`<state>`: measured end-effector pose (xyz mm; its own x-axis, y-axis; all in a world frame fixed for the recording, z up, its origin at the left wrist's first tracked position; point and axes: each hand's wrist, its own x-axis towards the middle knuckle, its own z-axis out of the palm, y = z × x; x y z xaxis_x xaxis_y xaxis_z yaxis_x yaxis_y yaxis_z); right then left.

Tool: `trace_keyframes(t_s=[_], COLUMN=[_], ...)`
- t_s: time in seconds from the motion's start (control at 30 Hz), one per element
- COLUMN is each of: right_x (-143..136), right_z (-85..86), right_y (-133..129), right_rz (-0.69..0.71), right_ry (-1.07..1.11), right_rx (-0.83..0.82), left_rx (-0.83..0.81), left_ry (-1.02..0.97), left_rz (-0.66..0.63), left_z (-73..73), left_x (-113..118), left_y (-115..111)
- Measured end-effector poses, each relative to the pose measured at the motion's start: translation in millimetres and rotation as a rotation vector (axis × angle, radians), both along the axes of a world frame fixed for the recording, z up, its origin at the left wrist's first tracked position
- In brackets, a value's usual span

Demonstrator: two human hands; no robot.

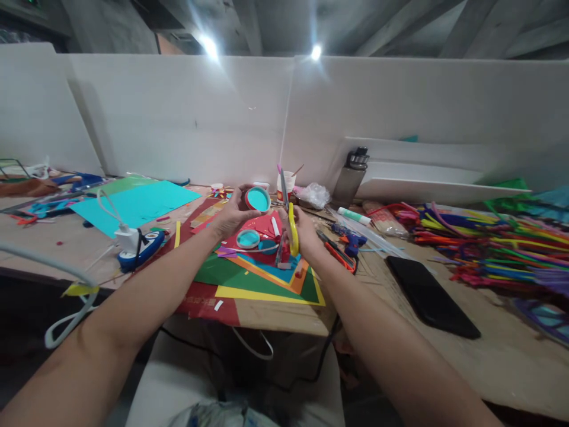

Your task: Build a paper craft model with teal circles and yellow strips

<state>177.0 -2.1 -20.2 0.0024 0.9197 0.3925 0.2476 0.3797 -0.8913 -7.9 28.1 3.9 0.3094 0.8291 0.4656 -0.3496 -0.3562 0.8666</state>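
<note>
My left hand (233, 212) grips a short round piece with a blue face (258, 200) and a reddish side, tilted toward me above the table. In my right hand (306, 232) is a pair of scissors (293, 230) with yellow handles, its blades pointing up and away. The blades stand to the right of the round piece, apart from it. Below the hands, a similar pale-rimmed blue disc (248, 239) and a smaller blue round piece (267, 246) lie on red paper. Stacked coloured sheets (262, 279) in green, blue, orange and yellow spread beneath.
A black phone (431, 296) and bundled pipe cleaners (480, 243) lie on the right. Behind stand a bottle (351, 178) and a paper cup (291, 179). A blue glue gun (354, 242) sits right of my hand. Blue card (137, 204) and a blue power strip (142, 252) lie left.
</note>
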Motion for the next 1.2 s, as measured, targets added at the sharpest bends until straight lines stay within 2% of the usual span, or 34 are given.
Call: trace_keyframes(t_s=[0.13, 0.27, 0.4, 0.53, 0.6, 0.67, 0.77, 0.87, 1.03, 1.2], right_x=[-7.8, -4.2, 3.4, 5.9, 6.3, 7.0, 8.7, 10.1, 11.3, 8.8], right_z=[-4.6, -4.7, -3.6, -1.0, 0.9, 2.4, 3.5, 3.9, 5.8, 9.6], right_y=[-0.6, 1.1, 4.3, 2.4, 0.2, -1.2, -0.7, 1.7, 6.4, 3.1], right_rz=[0.116, 0.042, -0.048, -0.038, -0.040, -0.069, -0.076, -0.052, -0.045, -0.048], right_ry=[0.163, 0.124, 0.050, 0.000, -0.020, -0.051, -0.049, 0.001, 0.104, -0.038], right_rx=[-0.107, -0.029, 0.052, 0.130, 0.161, 0.177, 0.158, 0.133, 0.188, 0.202], left_rx=[0.172, 0.249, 0.089, -0.064, -0.122, -0.173, -0.176, -0.142, -0.166, -0.129], left_ry=[0.080, 0.115, 0.075, 0.001, 0.023, 0.090, 0.176, 0.181, 0.028, -0.133], left_rz=[0.063, 0.037, -0.053, -0.066, -0.095, -0.190, -0.308, -0.345, -0.296, -0.204], left_z=[-5.4, -9.8, -11.0, -9.3, -8.7, -8.3, -6.8, -3.0, 4.3, 8.9], left_x=[15.6, 22.6, 22.1, 20.6, 19.9, 19.2, 18.3, 17.9, 15.2, 8.5], left_y=[-6.1, -11.6, -12.7, -10.9, -10.6, -11.4, -14.8, -18.4, -16.8, -13.1])
